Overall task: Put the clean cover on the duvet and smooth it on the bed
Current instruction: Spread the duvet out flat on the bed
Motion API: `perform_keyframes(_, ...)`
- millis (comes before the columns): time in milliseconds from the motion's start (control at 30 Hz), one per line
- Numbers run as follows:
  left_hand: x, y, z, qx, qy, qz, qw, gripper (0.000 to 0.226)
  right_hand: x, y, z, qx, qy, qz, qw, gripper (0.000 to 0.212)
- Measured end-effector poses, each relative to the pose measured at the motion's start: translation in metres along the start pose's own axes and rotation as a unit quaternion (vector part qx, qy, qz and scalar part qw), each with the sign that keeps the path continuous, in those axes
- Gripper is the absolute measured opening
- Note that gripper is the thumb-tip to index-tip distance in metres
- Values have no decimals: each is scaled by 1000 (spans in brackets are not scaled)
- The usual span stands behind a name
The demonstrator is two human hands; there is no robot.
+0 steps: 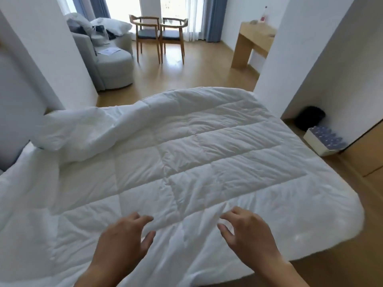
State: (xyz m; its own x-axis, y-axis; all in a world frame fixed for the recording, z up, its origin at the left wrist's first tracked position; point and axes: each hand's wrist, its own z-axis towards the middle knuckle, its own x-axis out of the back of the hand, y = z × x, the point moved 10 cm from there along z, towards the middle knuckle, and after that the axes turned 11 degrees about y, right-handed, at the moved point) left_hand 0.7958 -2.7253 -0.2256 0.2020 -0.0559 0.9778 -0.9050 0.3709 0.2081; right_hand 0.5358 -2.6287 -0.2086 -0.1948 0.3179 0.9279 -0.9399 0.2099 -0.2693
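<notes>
- duvet (207, 154): white, quilted, spread flat before you, its far left corner folded back (rumpled).
- Your left hand (124, 235): fingers spread, holding nothing, at the duvet's near edge.
- Your right hand (248, 230): likewise spread and empty, at the same edge.

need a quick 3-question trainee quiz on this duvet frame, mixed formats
1. True or false: just one hand is in view.
2. Which part of the duvet is bunched up? A) far left B) near right C) far right
3. Fill in: the room has ___ wooden chairs.
Key: 1 false, left hand and right hand both show; 2 A; 3 two.
</notes>
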Motion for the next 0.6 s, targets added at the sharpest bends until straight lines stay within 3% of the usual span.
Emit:
perform_keyframes(100, 36, 91, -9, -62, 61, 4, 996, 32, 67, 71, -45, -71, -19, 33, 997, 20)
perform_keyframes(200, 52, 174, -25, -83, 95, -46, 991, 29, 134, 148, -90, -146, 54, 56, 986, 19)
perform_keyframes(400, 27, 312, -20, -86, 69, -169, 979, 25, 184, 286, -149, -281, 121, 87, 948, 39)
perform_keyframes(600, 8, 461, 9, -213, 37, -129, 968, 30, 201, 369, -181, -300, 158, 70, 938, 13)
